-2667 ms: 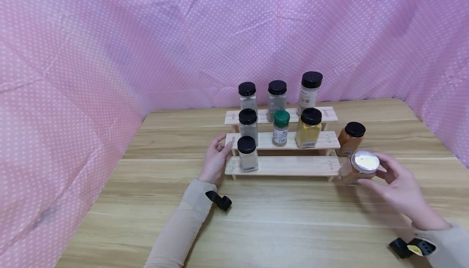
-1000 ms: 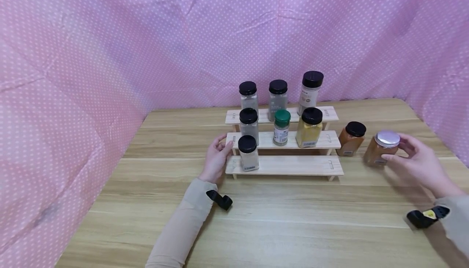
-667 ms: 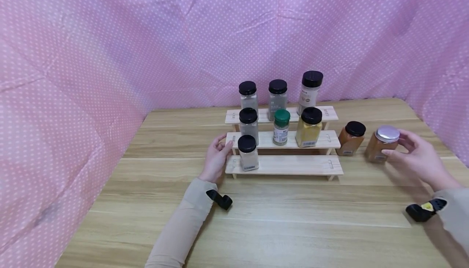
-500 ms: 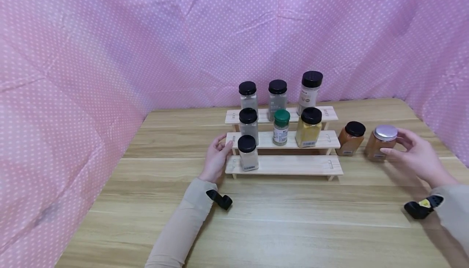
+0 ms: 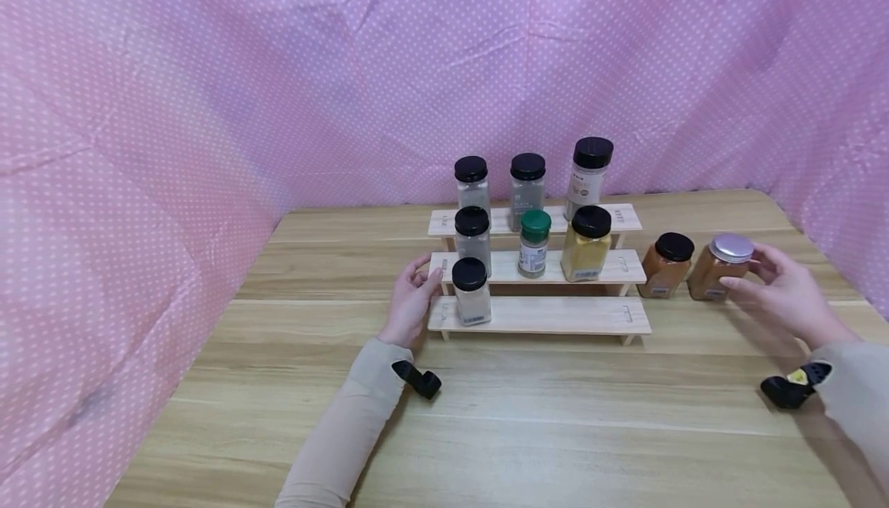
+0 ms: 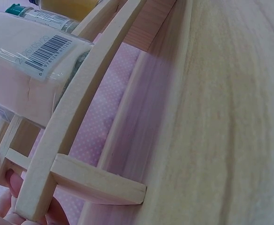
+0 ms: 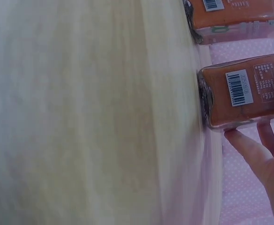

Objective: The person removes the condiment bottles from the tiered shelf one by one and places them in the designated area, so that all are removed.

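Observation:
In the head view my right hand grips a spice jar with a silver lid, full of reddish-brown powder. It stands at the right of the table, close beside a black-lidded jar of orange-brown powder. The right wrist view shows thumb and fingers around the silver-lidded jar, its base down at the wood. My left hand holds the left end of a three-tier wooden spice rack, thumb at the middle shelf. Fingers curl around the shelf ends in the left wrist view.
On the bottom shelf a black-lidded jar of pale powder stands at the left. The middle shelf bears a green-capped bottle, a yellow-powder jar and another black-lidded jar. Three black-lidded jars line the top shelf. Pink dotted cloth hangs behind.
My right hand has carried the silver-lidded jar from the bottom shelf's right end to the right and back, then slightly left beside the black-lidded jar. My left hand has stayed at the rack.

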Demonstrator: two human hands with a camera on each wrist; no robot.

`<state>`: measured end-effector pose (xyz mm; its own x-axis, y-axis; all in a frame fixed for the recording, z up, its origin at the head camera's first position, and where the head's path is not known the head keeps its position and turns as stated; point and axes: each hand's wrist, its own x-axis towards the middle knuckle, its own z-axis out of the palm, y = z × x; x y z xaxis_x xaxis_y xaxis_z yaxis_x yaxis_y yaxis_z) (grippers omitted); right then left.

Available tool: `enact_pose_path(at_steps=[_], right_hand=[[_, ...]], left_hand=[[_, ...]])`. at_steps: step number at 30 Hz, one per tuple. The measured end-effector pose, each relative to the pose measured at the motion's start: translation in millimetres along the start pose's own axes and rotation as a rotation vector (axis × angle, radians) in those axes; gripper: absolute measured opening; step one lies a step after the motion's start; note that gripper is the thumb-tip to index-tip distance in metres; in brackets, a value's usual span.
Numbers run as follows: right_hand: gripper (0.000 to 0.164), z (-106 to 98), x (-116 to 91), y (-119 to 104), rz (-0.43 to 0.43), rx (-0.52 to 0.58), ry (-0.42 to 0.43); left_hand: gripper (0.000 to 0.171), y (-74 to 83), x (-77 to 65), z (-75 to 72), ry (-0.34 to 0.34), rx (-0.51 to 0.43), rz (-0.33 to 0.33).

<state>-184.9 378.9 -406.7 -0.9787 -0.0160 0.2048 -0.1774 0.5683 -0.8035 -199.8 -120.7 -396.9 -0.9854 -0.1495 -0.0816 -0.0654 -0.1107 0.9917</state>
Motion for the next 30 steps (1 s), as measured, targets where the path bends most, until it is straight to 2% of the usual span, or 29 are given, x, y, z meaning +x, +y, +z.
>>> enact_pose_path(at_steps=[2,5,19,26,30], right_hand=[[0.054,-1.0,0.0,1.7,-0.010,0.051,-0.005],[0.056,-2.2,-1.3,4.0,-0.012,0.106,-0.017],[0.060,-2.6,-0.8,3.2,-0.013,0.183,-0.032],[0.062,-4.4,-0.9,5.9,0.001,0.155,-0.045],[0.071,-7.4,-3.5,5.7,0.032,0.143,-0.047]], left_hand=[[0.042,0.0,-0.3,0.1,0.005,-0.004,-0.003],[0.042,-0.6,-0.7,0.6,0.004,-0.012,0.006],[0.041,-1.3,-0.1,0.4,0.010,-0.026,-0.008],[0.041,-1.0,0.0,0.4,0.010,-0.019,-0.015],[0.041,-0.7,0.6,0.8,0.009,-0.020,-0.016]])
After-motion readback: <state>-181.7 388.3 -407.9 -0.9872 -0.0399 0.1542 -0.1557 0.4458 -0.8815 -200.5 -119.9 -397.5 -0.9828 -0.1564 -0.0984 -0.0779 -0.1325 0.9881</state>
